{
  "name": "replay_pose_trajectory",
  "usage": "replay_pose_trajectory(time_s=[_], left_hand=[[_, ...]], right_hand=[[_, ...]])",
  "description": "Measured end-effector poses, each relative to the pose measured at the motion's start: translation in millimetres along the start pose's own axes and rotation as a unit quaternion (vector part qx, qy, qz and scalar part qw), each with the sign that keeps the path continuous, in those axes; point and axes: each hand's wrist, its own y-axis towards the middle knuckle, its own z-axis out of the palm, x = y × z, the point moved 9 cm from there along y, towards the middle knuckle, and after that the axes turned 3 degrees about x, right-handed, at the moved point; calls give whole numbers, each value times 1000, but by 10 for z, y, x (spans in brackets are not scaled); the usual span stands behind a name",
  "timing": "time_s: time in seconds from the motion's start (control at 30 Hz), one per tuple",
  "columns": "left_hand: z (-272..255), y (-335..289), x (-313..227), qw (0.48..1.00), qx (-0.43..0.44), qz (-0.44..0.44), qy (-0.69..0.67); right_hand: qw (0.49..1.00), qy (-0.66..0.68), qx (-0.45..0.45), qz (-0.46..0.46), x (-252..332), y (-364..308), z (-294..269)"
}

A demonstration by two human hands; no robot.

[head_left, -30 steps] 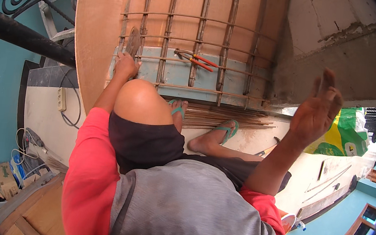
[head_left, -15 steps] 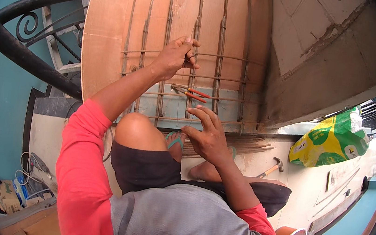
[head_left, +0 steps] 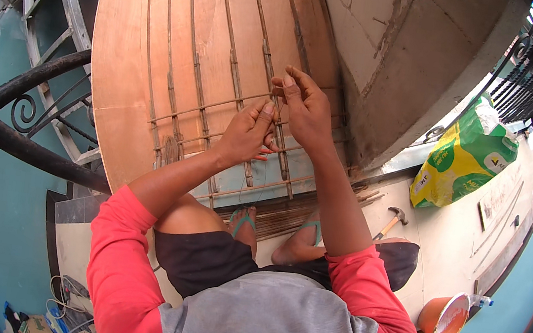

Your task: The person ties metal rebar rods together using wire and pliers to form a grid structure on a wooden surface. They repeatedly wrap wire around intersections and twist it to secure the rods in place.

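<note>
Bare right hand [head_left: 306, 111] is raised beside bare left hand [head_left: 249, 132], both partly curled, any hold indiscernible, over rusty brown steel-rod grid [head_left: 204, 111].

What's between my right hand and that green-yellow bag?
In the head view, mainly the grey concrete slab lies between your right hand and the bag.

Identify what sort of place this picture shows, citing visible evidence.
Probably a construction or renovation site: a grid of slim brown metal rods runs over a broad tan wooden sheet, and a wooden-handled grey claw hammer lies on the cream floor.
</note>
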Motion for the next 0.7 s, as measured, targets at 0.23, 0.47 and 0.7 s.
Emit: replay_pose_trajectory(time_s=[0.23, 0.47, 0.7], left_hand=[[-35, -83, 149, 987, -14, 23, 155], [-528, -121, -418, 961, -147, 54, 227], [-560, -159, -369, 967, -176, 39, 177]], right_hand=[[994, 103, 10, 31, -90, -125, 100], [981, -178, -33, -77, 62, -309, 77], [928, -346, -19, -136, 73, -524, 440]])
